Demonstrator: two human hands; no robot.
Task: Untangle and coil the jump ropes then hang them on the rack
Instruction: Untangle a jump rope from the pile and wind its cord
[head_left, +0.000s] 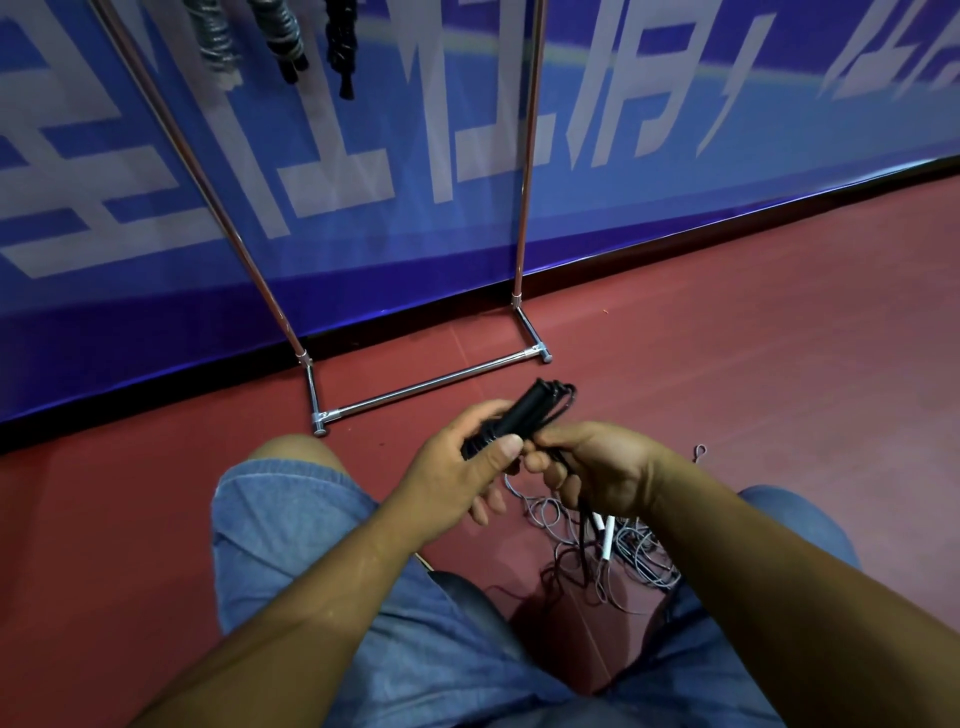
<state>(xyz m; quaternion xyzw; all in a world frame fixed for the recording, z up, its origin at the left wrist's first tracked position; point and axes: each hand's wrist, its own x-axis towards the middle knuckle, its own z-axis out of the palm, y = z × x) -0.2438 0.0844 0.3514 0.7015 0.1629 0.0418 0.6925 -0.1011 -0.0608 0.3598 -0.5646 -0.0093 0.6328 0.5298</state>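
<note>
Black jump rope handles (521, 415), red floor (727, 312), blue banner (363, 234) (white lettering)

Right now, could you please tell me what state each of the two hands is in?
The left hand grips the black handles.
The right hand is closed, its fingers curled round the black cord.

Unreadable white lettering (337, 156) on banner (727, 171)

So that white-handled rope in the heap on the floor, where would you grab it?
By the white handles, I'd say, coming from above. They are the only stiff, straight parts, and they show uncovered amid the loose grey cord tangle. Pulling on a cord loop instead would likely tighten the knots.
</note>
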